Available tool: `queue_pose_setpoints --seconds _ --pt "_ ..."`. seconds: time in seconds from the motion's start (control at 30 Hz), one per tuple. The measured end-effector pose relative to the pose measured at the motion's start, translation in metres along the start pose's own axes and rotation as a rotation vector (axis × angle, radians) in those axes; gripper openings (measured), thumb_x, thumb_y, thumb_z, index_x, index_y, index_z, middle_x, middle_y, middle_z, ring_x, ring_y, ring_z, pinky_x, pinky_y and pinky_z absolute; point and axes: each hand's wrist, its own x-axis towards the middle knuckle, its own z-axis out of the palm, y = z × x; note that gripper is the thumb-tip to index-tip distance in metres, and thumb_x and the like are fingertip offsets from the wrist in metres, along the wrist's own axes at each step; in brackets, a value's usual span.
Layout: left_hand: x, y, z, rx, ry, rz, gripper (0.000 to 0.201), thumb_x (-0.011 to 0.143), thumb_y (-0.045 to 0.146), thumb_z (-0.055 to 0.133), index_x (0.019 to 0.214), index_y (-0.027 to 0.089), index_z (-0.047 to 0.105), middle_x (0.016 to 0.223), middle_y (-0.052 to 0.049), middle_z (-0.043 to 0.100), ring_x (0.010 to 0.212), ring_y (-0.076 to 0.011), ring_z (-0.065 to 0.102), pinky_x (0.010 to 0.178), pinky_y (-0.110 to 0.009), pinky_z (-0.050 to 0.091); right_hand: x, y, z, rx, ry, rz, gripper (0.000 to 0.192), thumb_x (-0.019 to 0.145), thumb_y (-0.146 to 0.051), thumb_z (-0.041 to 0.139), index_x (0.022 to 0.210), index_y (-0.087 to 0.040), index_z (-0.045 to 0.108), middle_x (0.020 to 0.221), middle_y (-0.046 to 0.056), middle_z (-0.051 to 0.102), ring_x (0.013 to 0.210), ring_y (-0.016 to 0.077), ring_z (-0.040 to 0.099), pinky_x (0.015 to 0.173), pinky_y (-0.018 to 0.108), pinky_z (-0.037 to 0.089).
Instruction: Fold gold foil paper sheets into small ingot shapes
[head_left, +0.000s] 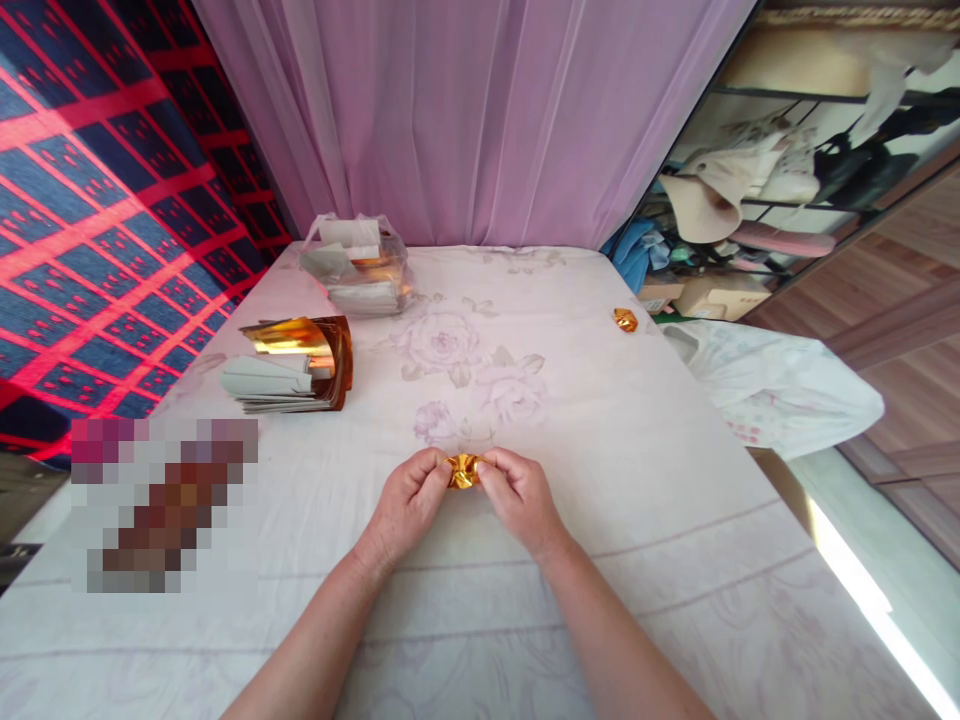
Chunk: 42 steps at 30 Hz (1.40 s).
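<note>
Between my two hands, a small folded piece of shiny gold foil paper [464,470] is held just above the flowered tablecloth. My left hand [411,500] pinches its left end, thumb pressed against the fingers. The opposite end is pinched by my right hand [523,497] in the same way. My fingertips hide both ends of the piece. Off to the right lies a similar folded gold piece [625,320]. A stack of bent gold paper sheets with pale backs [289,370] rests on the left part of the table.
Behind the stack stands a clear plastic bag [356,265] with more sheets inside. A blurred-out patch [172,500] covers something at the left. Past the right edge are a white plastic bag [802,385] and a shelf with shoes [787,165]. A purple curtain [480,120] hangs behind.
</note>
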Motion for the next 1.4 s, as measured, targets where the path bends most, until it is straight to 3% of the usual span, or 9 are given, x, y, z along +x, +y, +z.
queue_pose_setpoints --seconds 0.2,0.37,0.53,0.7,0.83,1.0,1.17,1.3,1.4 --pt "0.000 0.001 0.000 0.053 0.023 0.004 0.031 0.086 0.038 0.043 0.062 0.020 0.043 0.062 0.003 0.045 0.060 -0.0113 0.043 0.057 -0.022 0.037 0.000 -0.002 -0.001 -0.044 -0.009 -0.001 0.029 0.084 -0.032 0.046 0.057 -0.020 0.047 0.052 -0.004 0.042 0.052 0.0101 0.040 0.050 0.022 0.031" --pt "0.000 0.003 0.000 -0.047 -0.002 -0.034 0.031 0.086 0.040 0.041 0.062 0.020 0.042 0.060 0.004 0.043 0.058 -0.0111 0.041 0.056 -0.022 0.036 0.000 -0.003 0.000 0.135 -0.074 0.066 0.028 0.084 -0.034 0.044 0.061 -0.020 0.052 0.054 -0.004 0.048 0.051 0.0101 0.041 0.049 0.021 0.032" --pt "0.000 0.001 -0.002 0.176 0.062 -0.015 0.027 0.082 0.033 0.042 0.059 0.020 0.043 0.060 0.003 0.045 0.059 -0.0118 0.044 0.056 -0.022 0.034 0.000 -0.003 0.001 -0.058 0.011 0.021 0.029 0.081 -0.033 0.047 0.055 -0.020 0.047 0.052 -0.004 0.042 0.052 0.0101 0.039 0.050 0.022 0.030" --pt "0.000 0.001 -0.001 0.210 0.057 -0.029 0.028 0.083 0.033 0.039 0.059 0.020 0.041 0.058 0.003 0.045 0.058 -0.0115 0.044 0.055 -0.022 0.034 0.000 -0.002 0.000 0.004 -0.034 0.086 0.030 0.083 -0.035 0.044 0.057 -0.021 0.048 0.051 -0.005 0.043 0.050 0.0099 0.040 0.049 0.022 0.030" --pt "0.001 0.001 -0.001 0.389 0.079 0.009 0.026 0.081 0.028 0.038 0.056 0.020 0.042 0.056 0.003 0.047 0.055 -0.0116 0.044 0.054 -0.024 0.030 0.001 0.001 -0.001 -0.128 -0.019 0.051 0.030 0.082 -0.035 0.045 0.056 -0.020 0.046 0.051 -0.005 0.039 0.051 0.0098 0.038 0.051 0.022 0.029" --pt "0.001 0.004 -0.006 0.411 0.030 0.062 0.034 0.086 0.033 0.038 0.055 0.020 0.043 0.053 0.003 0.045 0.053 -0.0118 0.044 0.055 -0.025 0.029 0.003 0.002 -0.003 -0.138 -0.055 0.033 0.032 0.084 -0.036 0.044 0.056 -0.021 0.043 0.052 -0.005 0.038 0.051 0.0100 0.039 0.051 0.022 0.029" --pt "0.000 0.004 -0.009 0.366 0.026 0.066 0.040 0.092 0.042 0.036 0.063 0.019 0.052 0.059 0.002 0.052 0.057 -0.0128 0.049 0.056 -0.024 0.033 0.004 0.000 -0.005 -0.161 -0.019 0.004 0.031 0.087 -0.036 0.042 0.060 -0.021 0.050 0.054 -0.003 0.047 0.053 0.0114 0.045 0.053 0.022 0.032" --pt "0.001 -0.003 -0.008 0.382 0.108 0.079 0.036 0.090 0.039 0.039 0.065 0.020 0.055 0.061 0.002 0.054 0.059 -0.0132 0.051 0.058 -0.024 0.036 0.004 0.001 -0.008 -0.227 -0.018 -0.027 0.032 0.090 -0.033 0.039 0.071 -0.020 0.060 0.064 0.001 0.062 0.061 0.0129 0.056 0.059 0.021 0.037" --pt "0.002 -0.008 -0.008 0.434 0.170 0.122 0.034 0.090 0.038 0.041 0.067 0.020 0.059 0.063 0.000 0.058 0.062 -0.0145 0.054 0.060 -0.024 0.038 0.003 0.004 -0.011 -0.326 0.006 -0.056 0.029 0.089 -0.032 0.042 0.073 -0.020 0.063 0.065 0.000 0.064 0.062 0.0125 0.057 0.060 0.021 0.036"
